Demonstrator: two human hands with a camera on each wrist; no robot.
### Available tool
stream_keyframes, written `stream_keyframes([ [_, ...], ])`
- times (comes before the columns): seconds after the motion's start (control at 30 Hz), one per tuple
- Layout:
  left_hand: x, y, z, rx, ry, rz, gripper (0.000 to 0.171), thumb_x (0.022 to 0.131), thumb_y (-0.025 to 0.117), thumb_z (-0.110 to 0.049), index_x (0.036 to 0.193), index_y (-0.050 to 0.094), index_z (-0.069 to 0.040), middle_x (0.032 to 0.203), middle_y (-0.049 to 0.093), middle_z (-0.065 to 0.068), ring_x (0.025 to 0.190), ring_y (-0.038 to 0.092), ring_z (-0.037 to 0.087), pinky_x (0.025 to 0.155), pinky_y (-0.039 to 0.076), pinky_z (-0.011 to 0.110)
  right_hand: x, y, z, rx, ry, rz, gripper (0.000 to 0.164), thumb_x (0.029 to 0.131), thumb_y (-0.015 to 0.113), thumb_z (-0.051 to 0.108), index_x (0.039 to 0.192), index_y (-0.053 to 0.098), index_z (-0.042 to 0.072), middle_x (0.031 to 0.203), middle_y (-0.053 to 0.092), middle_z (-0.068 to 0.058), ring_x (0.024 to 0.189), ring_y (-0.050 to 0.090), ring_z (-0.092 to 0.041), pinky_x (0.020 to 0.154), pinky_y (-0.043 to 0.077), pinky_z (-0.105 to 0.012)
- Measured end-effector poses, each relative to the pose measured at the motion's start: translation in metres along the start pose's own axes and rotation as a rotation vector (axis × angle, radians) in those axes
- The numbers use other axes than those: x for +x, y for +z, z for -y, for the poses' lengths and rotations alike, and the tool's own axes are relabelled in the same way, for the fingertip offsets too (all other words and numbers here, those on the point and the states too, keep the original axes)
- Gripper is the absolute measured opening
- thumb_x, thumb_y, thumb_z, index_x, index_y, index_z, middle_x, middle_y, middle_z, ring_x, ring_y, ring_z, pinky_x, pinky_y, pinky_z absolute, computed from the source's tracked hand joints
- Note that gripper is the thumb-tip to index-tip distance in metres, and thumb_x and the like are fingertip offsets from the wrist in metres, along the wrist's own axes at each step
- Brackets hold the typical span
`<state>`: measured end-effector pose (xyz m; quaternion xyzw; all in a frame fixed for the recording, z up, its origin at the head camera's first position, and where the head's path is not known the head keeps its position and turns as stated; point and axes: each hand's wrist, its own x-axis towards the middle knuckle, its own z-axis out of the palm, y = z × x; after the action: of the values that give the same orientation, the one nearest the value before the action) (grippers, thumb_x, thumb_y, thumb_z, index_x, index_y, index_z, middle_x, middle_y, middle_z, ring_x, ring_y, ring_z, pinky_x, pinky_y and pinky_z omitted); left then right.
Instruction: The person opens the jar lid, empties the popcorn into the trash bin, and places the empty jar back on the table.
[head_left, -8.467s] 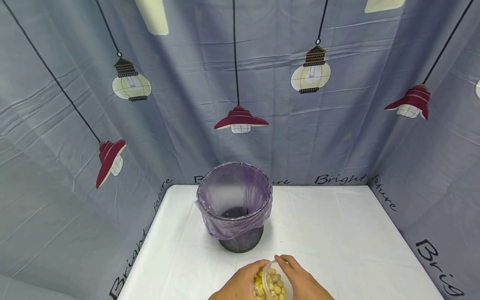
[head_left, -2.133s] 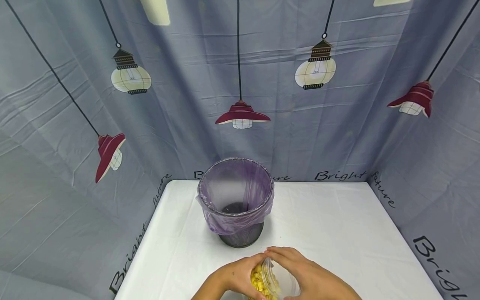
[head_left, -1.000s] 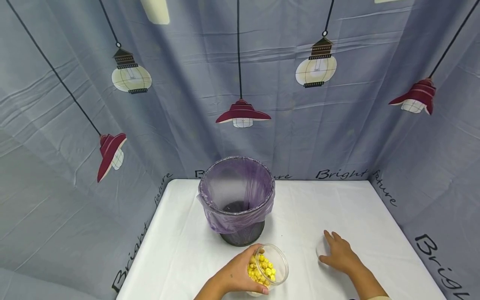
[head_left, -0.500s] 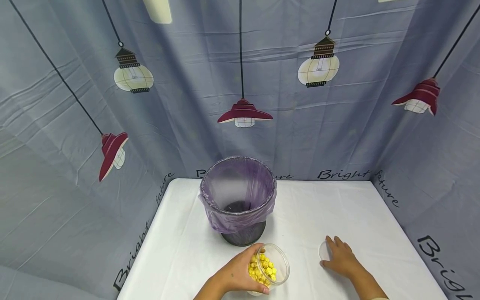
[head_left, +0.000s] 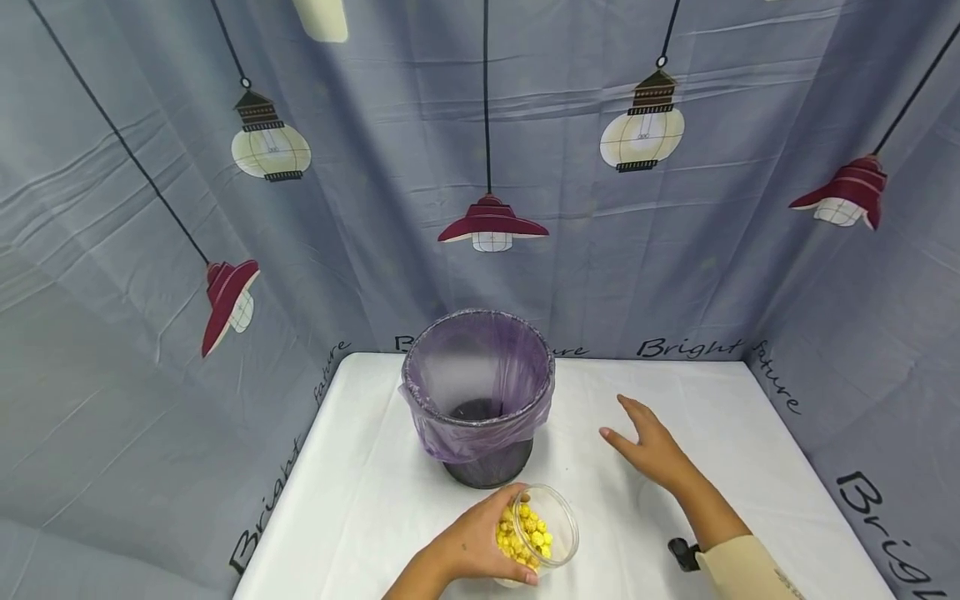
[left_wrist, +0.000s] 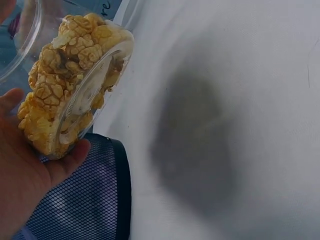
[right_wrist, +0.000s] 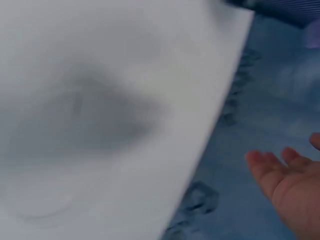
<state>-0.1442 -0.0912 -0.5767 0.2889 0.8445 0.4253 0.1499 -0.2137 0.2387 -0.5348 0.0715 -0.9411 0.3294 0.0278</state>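
Note:
My left hand (head_left: pixel 476 537) grips a clear plastic jar (head_left: pixel 551 525) of yellow popcorn (head_left: pixel 525 537), tilted to the right with its mouth uncovered. In the left wrist view, the jar's base (left_wrist: pixel 85 92) is held above its shadow on the white cloth, fingers and thumb round its sides. My right hand (head_left: pixel 648 442) hovers right of the bin with its fingers spread and nothing in them. A clear round lid (right_wrist: pixel 40 217) lies on the cloth, its rim faint in the right wrist view. Beyond the jar stands a black mesh bin (head_left: pixel 487 467) lined with a purple bag (head_left: pixel 472 442).
The white-covered table (head_left: pixel 360 500) reaches back to a grey-blue curtain (head_left: pixel 375 167) printed with lamps, which also hangs on both sides. A small black device (head_left: pixel 684 554) shows at my right wrist, beside the beige sleeve (head_left: pixel 746 567).
Earlier both hands were on the jar at its mouth. My right hand then set the lid down on the right, let go, and has risen toward the bin. The left hand keeps the jar tilted.

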Motion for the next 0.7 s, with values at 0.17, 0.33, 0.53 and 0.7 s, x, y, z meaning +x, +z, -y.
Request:
stream_keyframes([
  [0.17, -0.002, -0.003, -0.003, 0.013, -0.004, -0.011, 0.111, 0.062, 0.089, -0.06, 0.152, 0.032, -0.029, 0.146, 0.05, -0.007, 0.135, 0.047, 0.014, 0.112, 0.039, 0.042, 0.033, -0.013, 0.042, 0.156, -0.041, 0.016, 0.08, 0.1, 0.055, 0.05, 0.157, 0.023, 0.004, 0.156, 0.031, -0.026, 0.135, 0.041, -0.049, 0.103, 0.041, -0.064],
  [0.33, -0.005, -0.004, -0.004, 0.033, -0.021, -0.01, 0.113, 0.061, 0.088, -0.063, 0.153, 0.033, -0.025, 0.148, 0.049, -0.004, 0.135, 0.047, 0.017, 0.112, 0.04, 0.042, 0.051, -0.019, 0.078, 0.205, -0.1, 0.047, 0.072, 0.103, 0.046, 0.052, 0.159, 0.021, 0.014, 0.154, 0.036, -0.022, 0.135, 0.044, -0.045, 0.103, 0.038, -0.068],
  [0.53, -0.008, -0.005, -0.002, 0.028, -0.033, -0.014, 0.112, 0.061, 0.088, -0.062, 0.152, 0.032, -0.029, 0.149, 0.047, -0.005, 0.134, 0.048, 0.016, 0.111, 0.041, 0.043, 0.063, -0.017, 0.11, 0.241, -0.207, 0.091, 0.068, 0.103, 0.048, 0.046, 0.159, 0.024, 0.017, 0.146, 0.042, -0.022, 0.129, 0.05, -0.043, 0.102, 0.041, -0.065],
  [0.7, -0.01, -0.009, -0.003, 0.038, -0.022, -0.016, 0.112, 0.062, 0.087, -0.062, 0.153, 0.032, -0.026, 0.148, 0.048, -0.005, 0.133, 0.049, 0.015, 0.11, 0.042, 0.043, 0.067, -0.008, 0.12, 0.255, -0.244, 0.118, 0.074, 0.099, 0.058, 0.045, 0.158, 0.028, 0.013, 0.147, 0.04, -0.022, 0.128, 0.05, -0.042, 0.101, 0.046, -0.058],
])
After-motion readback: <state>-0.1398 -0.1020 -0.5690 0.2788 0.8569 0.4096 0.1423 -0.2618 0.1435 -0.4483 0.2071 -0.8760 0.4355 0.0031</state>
